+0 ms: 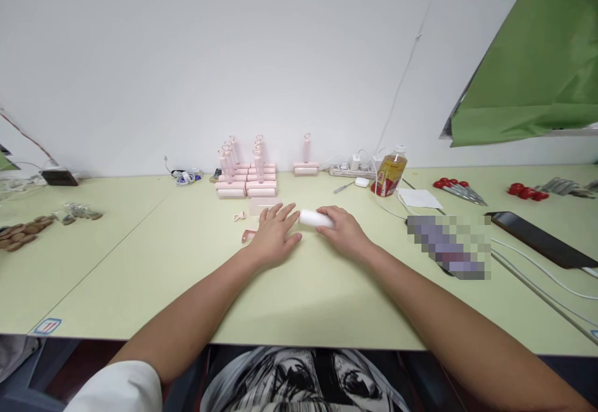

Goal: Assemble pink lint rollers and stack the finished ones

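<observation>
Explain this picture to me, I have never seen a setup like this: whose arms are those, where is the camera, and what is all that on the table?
There is no machine here. The camera sits on a person's head and looks forward and down, so both bare arms are the wearer's own. The left hand lies flat and open on the pale green table. The right hand rests on a small white cylindrical roll, its fingers over one end; whether it truly grips it is unclear. Behind the hands stands a stack of pink plastic rollers with upright handles, and small pink plastic pieces lie beside the left hand. Farther right are a bottle of amber liquid, a white power strip and red-handled metal tools.
</observation>
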A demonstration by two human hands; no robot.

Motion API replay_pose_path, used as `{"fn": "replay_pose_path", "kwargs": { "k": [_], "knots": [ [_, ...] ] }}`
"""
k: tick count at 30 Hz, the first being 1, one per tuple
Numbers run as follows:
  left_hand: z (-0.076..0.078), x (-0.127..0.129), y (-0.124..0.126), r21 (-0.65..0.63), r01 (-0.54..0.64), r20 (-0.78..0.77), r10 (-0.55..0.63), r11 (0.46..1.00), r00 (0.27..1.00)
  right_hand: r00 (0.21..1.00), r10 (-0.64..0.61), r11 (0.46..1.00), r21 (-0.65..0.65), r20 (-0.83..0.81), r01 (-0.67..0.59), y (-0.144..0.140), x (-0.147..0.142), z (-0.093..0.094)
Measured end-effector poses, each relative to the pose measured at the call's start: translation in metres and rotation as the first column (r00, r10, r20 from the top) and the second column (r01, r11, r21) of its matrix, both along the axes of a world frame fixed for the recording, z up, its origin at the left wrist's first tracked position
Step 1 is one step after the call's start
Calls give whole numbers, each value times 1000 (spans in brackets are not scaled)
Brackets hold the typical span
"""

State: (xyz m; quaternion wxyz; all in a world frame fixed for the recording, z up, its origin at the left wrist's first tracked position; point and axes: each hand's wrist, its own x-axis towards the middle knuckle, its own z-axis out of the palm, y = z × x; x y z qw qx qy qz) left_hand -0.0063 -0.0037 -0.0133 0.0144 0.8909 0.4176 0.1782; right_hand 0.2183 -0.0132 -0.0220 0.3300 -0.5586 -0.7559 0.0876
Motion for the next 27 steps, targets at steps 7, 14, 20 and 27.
{"fn": "replay_pose_path", "kwargs": {
  "k": [7,14,20,27],
  "knots": [
    [-1,-5,5,-12,-64,-29,64,998,998,989,36,997,-66,144,-26,12,5,-6],
    [3,-18,15,-3,-139,-3,139,990,990,985,58,994,-98,161,-43,18,7,-11],
    [7,-27,23,15,-199,82,197,980,977,992,22,992,-126,124,-7,12,8,-9],
    [17,-74,62,27,-543,238,522,839,819,991,-123,980,-149,44,129,12,25,0]
  ]
}}
